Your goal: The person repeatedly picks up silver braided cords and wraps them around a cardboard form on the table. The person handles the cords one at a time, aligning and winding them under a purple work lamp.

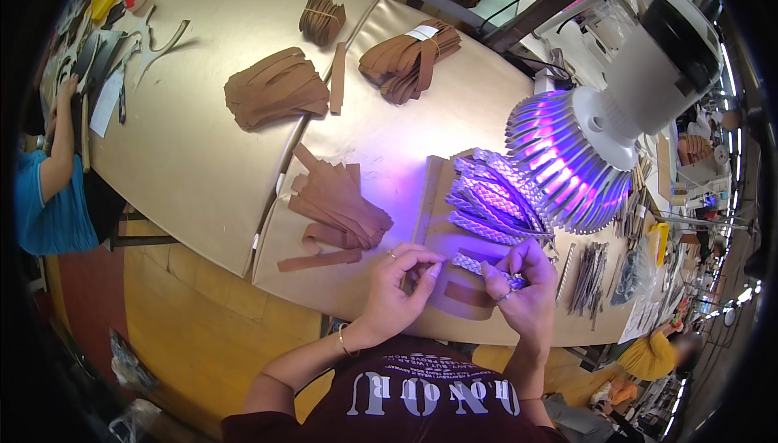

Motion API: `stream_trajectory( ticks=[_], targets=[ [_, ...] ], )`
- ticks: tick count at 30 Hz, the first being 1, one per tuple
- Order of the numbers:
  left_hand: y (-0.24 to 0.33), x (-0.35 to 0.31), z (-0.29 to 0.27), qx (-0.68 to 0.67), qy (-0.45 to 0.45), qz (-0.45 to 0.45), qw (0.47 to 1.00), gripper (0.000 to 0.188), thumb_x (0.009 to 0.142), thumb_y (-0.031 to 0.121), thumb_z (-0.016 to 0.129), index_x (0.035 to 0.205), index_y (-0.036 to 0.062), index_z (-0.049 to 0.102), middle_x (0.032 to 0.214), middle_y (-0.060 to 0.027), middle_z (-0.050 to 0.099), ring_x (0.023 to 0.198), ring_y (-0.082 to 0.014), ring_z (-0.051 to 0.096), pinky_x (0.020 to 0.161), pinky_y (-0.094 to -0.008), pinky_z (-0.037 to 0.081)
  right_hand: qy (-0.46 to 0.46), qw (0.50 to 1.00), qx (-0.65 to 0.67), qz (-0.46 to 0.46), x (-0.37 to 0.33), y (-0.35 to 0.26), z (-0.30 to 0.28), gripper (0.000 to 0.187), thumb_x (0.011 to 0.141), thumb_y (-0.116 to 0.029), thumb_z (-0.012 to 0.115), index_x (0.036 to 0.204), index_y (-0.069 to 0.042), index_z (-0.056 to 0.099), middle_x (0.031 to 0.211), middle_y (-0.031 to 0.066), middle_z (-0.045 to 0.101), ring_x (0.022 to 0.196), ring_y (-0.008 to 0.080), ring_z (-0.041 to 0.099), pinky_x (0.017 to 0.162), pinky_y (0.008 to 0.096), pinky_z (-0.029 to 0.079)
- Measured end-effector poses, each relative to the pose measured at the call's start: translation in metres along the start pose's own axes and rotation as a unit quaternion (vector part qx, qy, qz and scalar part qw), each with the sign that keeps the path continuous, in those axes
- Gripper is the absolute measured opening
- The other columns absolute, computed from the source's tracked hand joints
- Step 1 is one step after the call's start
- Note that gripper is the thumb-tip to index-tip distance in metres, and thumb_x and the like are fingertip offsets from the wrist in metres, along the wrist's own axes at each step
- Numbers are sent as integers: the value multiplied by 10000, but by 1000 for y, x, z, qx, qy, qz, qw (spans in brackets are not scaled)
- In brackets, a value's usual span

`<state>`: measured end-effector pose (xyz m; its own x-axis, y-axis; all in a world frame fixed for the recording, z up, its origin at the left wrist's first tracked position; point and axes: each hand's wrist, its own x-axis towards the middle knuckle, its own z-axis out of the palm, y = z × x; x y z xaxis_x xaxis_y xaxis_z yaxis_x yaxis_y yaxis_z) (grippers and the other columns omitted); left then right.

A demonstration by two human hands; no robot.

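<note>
Down at my gold table (203, 46), going by the head cam, my right hand (521, 279) has the braid (468, 262) gripped between thumb and fingers, one end poking out toward my left hand (403, 287). On that left one, thumb and forefinger are brought close together, but honestly can't tell if they're pinching anything. Just beyond my right hand there's a braid pile (491, 198), lit purple near the lamp (571, 159), plus loose brown strips (339, 202) over to the left.

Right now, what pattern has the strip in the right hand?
The strip is braided, pale violet under the lamp; best seen in the head view.
</note>
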<state>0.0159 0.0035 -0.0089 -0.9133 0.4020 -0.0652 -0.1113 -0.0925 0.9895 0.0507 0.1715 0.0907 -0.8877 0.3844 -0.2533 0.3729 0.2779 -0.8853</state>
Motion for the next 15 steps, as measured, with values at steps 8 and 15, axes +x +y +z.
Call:
stream_trajectory(
  ticks=[8,15],
  targets=[
    [0,-1,7,4,12,24,1000,157,895,9,639,1044,6,687,958,-76,638,794,-139,615,708,-258,496,10,1000,-23,7,4,-3,6,339,833,-53,743,773,-89,412,690,-27,534,638,23,445,565,190,374],
    [2,-2,6,-6,10,3,1000,145,879,-13,649,1014,1,700,974,-78,649,815,-140,582,721,-259,465,26,1000,-8,14,5,-4,8,329,819,-27,740,737,-65,423,657,-37,496,627,28,403,533,207,355]
  ],
)
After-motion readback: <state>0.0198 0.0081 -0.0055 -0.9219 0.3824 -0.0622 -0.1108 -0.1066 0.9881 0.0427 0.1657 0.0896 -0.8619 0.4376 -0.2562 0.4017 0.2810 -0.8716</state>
